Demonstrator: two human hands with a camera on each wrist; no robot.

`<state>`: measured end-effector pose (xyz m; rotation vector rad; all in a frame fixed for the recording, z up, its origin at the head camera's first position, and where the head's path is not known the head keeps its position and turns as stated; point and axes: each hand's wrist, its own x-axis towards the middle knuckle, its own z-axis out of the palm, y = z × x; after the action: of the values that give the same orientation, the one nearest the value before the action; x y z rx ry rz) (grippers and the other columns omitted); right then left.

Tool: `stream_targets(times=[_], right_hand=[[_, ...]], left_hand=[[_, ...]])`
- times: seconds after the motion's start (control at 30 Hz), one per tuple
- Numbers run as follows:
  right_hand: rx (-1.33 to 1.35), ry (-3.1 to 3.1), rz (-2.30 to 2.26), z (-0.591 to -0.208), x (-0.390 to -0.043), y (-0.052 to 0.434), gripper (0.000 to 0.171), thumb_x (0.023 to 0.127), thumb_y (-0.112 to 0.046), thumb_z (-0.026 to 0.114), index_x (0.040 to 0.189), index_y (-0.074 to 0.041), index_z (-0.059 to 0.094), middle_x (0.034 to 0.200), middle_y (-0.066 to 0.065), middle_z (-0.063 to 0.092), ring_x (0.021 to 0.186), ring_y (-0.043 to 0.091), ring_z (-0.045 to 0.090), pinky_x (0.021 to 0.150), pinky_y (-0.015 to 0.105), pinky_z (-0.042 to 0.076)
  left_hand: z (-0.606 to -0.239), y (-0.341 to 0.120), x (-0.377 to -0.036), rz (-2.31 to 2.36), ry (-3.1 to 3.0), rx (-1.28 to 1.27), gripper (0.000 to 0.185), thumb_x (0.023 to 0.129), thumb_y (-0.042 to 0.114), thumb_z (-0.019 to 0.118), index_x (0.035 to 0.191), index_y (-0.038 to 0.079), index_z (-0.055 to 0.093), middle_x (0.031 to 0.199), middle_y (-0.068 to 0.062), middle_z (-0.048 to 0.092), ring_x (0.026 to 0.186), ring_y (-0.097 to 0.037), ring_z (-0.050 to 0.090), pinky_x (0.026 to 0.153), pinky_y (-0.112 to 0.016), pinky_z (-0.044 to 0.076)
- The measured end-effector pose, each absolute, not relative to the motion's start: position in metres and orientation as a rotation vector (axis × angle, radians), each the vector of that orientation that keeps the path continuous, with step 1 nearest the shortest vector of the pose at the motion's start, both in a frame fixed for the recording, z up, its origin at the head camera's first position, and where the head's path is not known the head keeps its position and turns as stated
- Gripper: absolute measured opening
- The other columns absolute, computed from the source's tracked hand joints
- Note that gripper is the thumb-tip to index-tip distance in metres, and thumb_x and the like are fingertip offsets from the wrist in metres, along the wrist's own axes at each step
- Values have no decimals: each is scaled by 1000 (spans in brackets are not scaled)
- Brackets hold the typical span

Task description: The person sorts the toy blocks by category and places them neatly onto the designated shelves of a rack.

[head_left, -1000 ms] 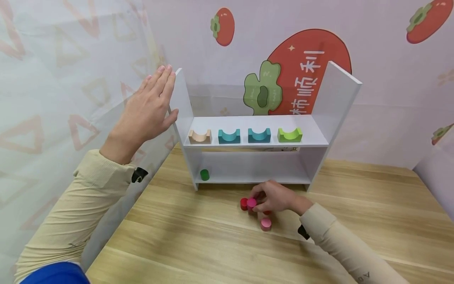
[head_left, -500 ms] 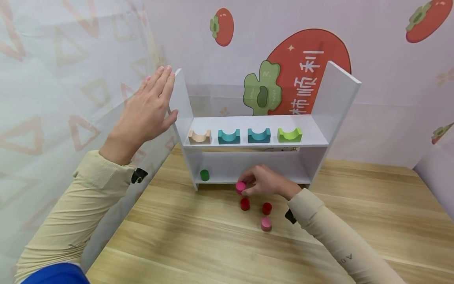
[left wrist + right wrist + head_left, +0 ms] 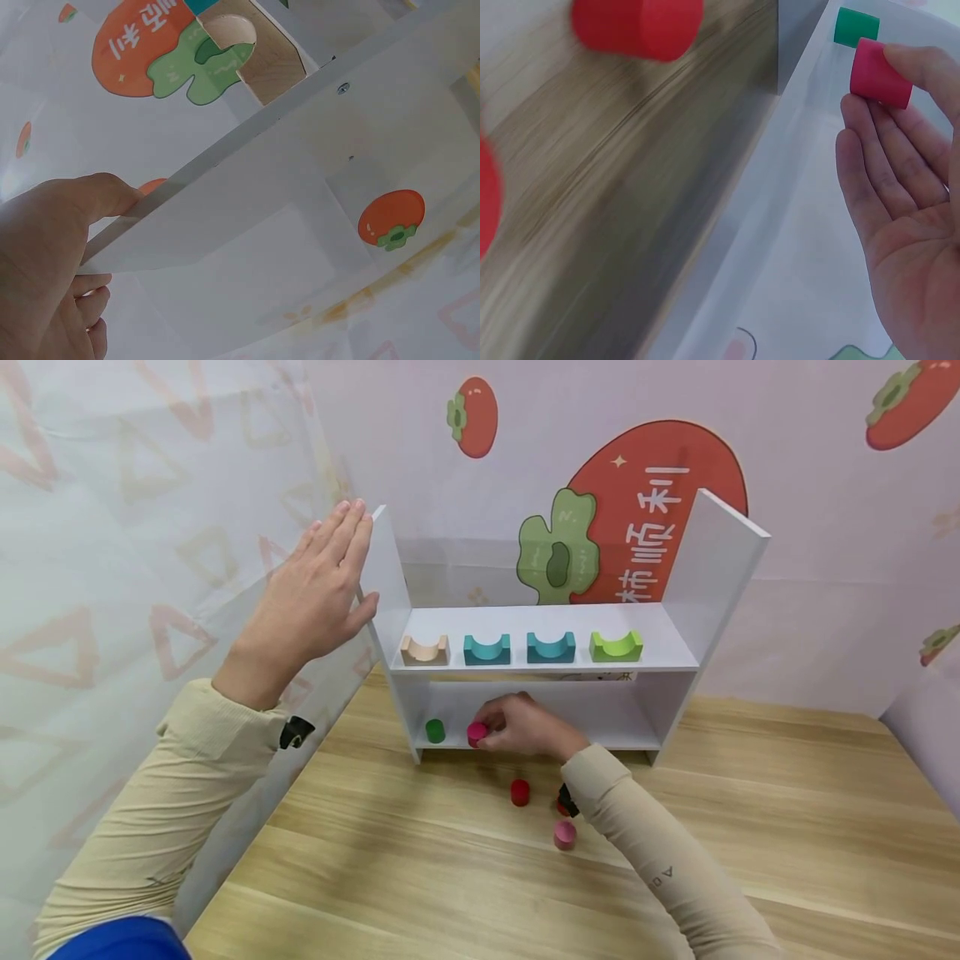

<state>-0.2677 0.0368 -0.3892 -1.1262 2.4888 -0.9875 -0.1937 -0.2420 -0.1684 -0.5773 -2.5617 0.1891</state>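
My right hand pinches a magenta cylinder over the bottom shelf of a white shelf unit, just right of a green cylinder standing there. My left hand lies flat with straight fingers against the unit's left side panel, thumb on its front edge. Four half-round blocks sit on the upper shelf: a beige block, two teal blocks, and a lime block.
On the wooden table in front of the shelf stand a red cylinder, a pink cylinder and another red one mostly hidden by my right sleeve. A printed backdrop closes the back and left side.
My right hand lifted the magenta cylinder from the group on the table and carried it left and forward into the bottom shelf. The left hand stayed on the panel.
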Motion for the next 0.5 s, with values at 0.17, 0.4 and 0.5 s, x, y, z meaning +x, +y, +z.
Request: stream_targets(times=[0.17, 0.4, 0.5], right_hand=[[-1102, 2515, -998, -392, -273, 23, 22, 91, -18, 82, 112, -12, 80, 103, 0, 79, 93, 12, 72, 88, 28, 62], [-1046, 2540, -973, -398, -278, 10, 25, 90, -20, 84, 114, -11, 80, 103, -1, 80, 94, 10, 72, 87, 26, 62], [-1026, 2533, -975, -398, -277, 7, 26, 90, -17, 84, 114, -9, 80, 104, 2, 80, 95, 12, 73, 88, 27, 62]], left_hand=[[-168, -242, -194, 189, -2569, -573, 84, 101, 19, 62, 166, -8, 15, 177, -23, 14, 166, -38, 13, 135, -54, 15], [-168, -242, -194, 195, -2564, -576, 84, 101, 19, 62, 165, -8, 15, 176, -24, 15, 166, -38, 14, 135, -54, 15], [-168, -242, -194, 197, -2564, -574, 84, 101, 19, 62, 165, -8, 15, 176, -24, 15, 166, -38, 14, 135, -54, 15]])
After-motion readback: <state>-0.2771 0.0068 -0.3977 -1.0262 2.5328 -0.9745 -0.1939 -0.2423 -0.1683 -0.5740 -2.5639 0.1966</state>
